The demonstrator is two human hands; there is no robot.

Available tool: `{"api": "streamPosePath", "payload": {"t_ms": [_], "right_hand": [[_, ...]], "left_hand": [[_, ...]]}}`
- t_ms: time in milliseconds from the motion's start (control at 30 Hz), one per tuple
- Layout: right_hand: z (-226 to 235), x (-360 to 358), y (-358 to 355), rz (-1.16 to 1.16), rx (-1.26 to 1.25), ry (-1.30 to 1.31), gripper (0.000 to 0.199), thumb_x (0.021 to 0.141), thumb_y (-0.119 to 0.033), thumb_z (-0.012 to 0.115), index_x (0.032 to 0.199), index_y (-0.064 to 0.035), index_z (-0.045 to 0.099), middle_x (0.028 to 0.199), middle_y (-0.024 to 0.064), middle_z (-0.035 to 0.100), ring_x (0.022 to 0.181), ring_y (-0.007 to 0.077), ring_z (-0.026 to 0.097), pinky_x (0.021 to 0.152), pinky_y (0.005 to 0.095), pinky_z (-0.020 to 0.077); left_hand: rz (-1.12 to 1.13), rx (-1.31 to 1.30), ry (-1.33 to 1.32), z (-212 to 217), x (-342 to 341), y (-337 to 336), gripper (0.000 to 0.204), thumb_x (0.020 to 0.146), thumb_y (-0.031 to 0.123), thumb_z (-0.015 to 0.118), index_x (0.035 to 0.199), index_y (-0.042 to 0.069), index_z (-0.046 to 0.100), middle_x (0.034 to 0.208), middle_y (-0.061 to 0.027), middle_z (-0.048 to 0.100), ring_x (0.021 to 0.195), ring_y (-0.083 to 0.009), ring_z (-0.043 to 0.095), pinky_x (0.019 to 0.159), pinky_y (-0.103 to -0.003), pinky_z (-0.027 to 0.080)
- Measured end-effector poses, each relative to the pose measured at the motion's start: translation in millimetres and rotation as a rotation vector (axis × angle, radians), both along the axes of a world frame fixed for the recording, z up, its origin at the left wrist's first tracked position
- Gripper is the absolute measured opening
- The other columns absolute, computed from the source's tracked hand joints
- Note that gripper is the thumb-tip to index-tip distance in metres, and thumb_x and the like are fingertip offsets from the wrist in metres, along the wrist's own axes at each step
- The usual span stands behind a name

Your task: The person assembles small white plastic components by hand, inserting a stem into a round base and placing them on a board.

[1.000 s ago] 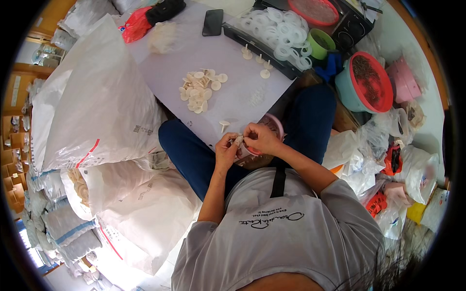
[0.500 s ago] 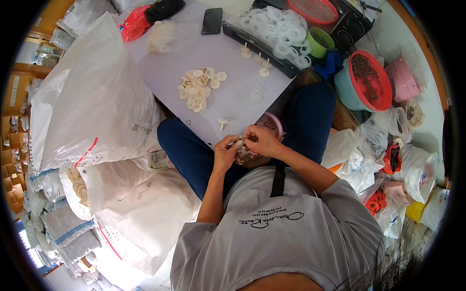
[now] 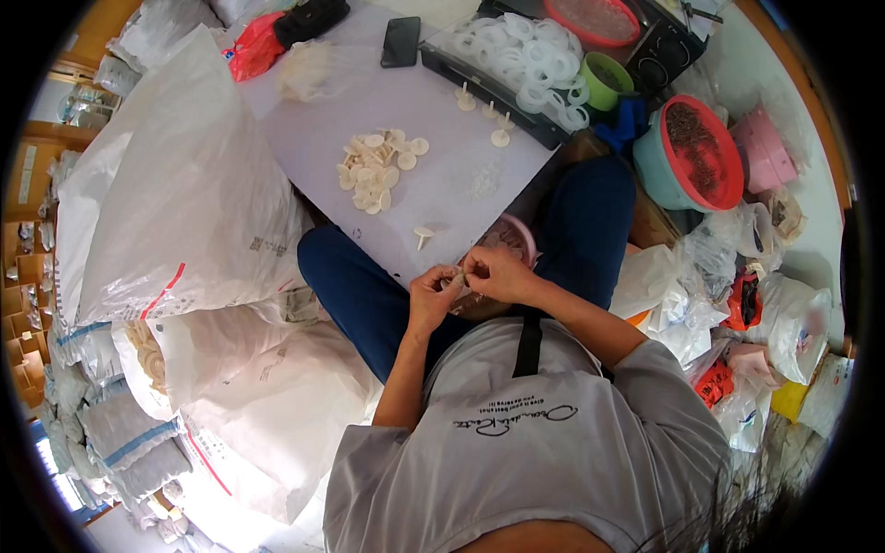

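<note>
Above a pink basin point(image 3: 529, 238) between my knees, my left hand point(image 3: 431, 297) and my right hand point(image 3: 503, 275) meet with fingertips pinched. Between them is a small pale piece, mostly covered by the fingers, so its kind cannot be made out. Just beyond the left hand, one cream disc with a stem point(image 3: 423, 236) lies on the table corner. Farther off is a heap of similar cream stemmed discs point(image 3: 372, 173). A scatter of tiny clear pieces point(image 3: 484, 181) lies to the right of the heap. Several more stemmed discs point(image 3: 501, 137) stand along the black tray.
White rings point(image 3: 539, 60) fill the black tray point(image 3: 489, 92) at the back, beside a green bowl point(image 3: 604, 78). A phone point(image 3: 401, 42) lies on the table point(image 3: 313, 138). Red and blue basins point(image 3: 673, 175) stand right; big white sacks point(image 3: 175, 194) crowd the left.
Both hands have shifted slightly toward me and remain pinched together around the small piece. The discs on the table have not moved.
</note>
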State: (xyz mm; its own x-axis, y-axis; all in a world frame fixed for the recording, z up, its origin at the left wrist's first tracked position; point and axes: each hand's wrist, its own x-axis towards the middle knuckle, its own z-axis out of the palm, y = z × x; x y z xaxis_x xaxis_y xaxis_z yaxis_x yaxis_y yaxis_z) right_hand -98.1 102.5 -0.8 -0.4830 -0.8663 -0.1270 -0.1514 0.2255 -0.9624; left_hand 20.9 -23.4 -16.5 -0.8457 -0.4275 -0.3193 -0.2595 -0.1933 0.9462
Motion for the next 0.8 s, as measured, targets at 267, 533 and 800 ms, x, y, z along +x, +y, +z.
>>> {"api": "streamPosePath", "payload": {"t_ms": [267,533,800], "right_hand": [[9.5,-3.5,3.5,0.125,0.005,-0.637,0.006,0.077,0.0,0.055,0.08,-0.0005,0.049,0.07,0.0065,0.059,0.057,0.0133,0.058,0.053,0.0237,0.0468],[-12.9,18.8,2.6,-0.139,-0.024,-0.874,0.007,0.079,-0.006,0.055,0.081,-0.0004,0.052,0.068,0.0063,0.059,0.052,0.0118,0.056,0.047,0.0232,0.0456],[-15.7,-6.4,1.3,-0.23,0.033,-0.504,0.008,0.079,-0.009,0.055,0.081,-0.001,0.053,0.066,0.006,0.059,0.05,0.0123,0.056,0.045,0.0233,0.0442]], "left_hand": [[-0.078,0.343,0.1,4.5,9.8,-8.3,0.005,0.079,0.003,0.06,0.084,0.001,0.06,0.074,-0.0061,0.061,0.044,-0.0054,0.046,0.037,-0.017,0.035],[0.092,0.383,0.117,0.7,1.5,15.0,0.006,0.083,0.006,0.058,0.087,0.002,0.058,0.073,-0.0073,0.06,0.052,-0.0101,0.054,0.045,-0.02,0.044],[0.082,0.337,0.096,-13.5,-3.3,11.3,0.003,0.082,0.003,0.057,0.083,0.002,0.055,0.076,-0.0065,0.059,0.06,-0.0117,0.058,0.052,-0.024,0.051]]}}
